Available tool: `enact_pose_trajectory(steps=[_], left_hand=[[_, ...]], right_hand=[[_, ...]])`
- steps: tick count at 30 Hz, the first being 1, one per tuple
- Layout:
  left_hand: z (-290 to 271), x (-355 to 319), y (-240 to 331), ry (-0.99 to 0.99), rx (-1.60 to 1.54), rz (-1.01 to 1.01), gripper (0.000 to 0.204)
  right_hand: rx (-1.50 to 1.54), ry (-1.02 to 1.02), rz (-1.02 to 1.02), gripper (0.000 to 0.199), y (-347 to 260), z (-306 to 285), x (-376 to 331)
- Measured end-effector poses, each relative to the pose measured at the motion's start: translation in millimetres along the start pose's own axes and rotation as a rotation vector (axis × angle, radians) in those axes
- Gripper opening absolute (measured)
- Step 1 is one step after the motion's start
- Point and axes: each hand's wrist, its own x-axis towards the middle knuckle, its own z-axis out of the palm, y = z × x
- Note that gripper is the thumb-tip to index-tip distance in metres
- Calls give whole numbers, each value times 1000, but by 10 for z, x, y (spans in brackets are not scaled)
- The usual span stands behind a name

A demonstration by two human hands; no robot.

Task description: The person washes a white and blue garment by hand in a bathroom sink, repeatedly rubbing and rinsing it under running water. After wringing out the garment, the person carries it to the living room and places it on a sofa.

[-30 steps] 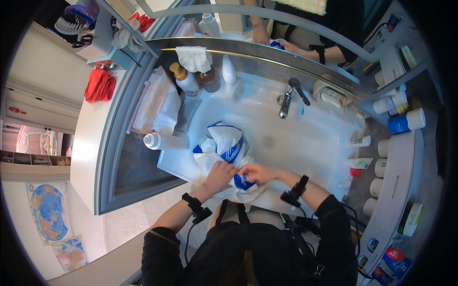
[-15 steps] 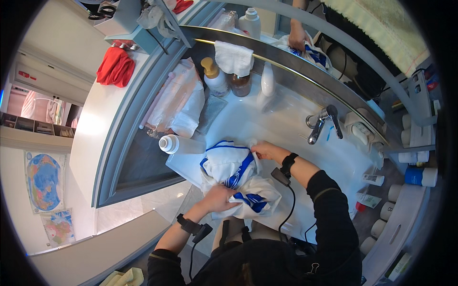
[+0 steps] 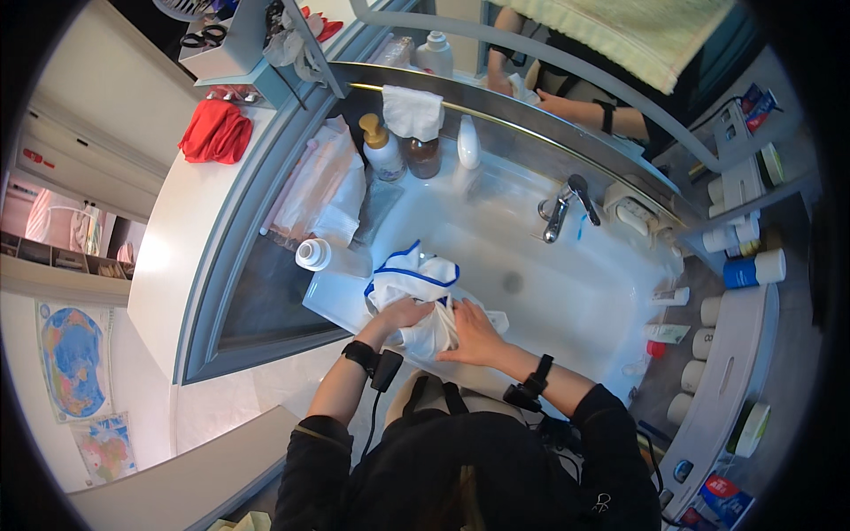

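A wet-looking white garment with blue trim lies bunched over the left front part of the white sink. My left hand is closed on its folds from the left, fingertips partly hidden in the fabric. Facing it, my right hand grips the bundle from the right, its thumb low and its fingers over the cloth. Just left of the garment, a white bottle lies on its side at the sink's rim.
Behind the sink stand a gold-topped pump bottle, a brown bottle and a white bottle. A chrome faucet rises at the back right. Tissue packs lie left; a grey shelf with jars stands right.
My right hand has moved down and toward my left hand, from the garment's far right edge to its near folds. The garment is gathered into a smaller bundle. The view has shifted slightly.
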Motion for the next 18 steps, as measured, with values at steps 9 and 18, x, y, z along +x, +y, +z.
enact_pose_trajectory(steps=[9, 18], left_hand=[[-67, -73, -10, -2, -246, -37, 52], [-303, -608, -361, 477, -715, 345, 43]], right_hand=[[162, 45, -107, 58, 326, 195, 275], [584, 486, 393, 48, 599, 23, -371]])
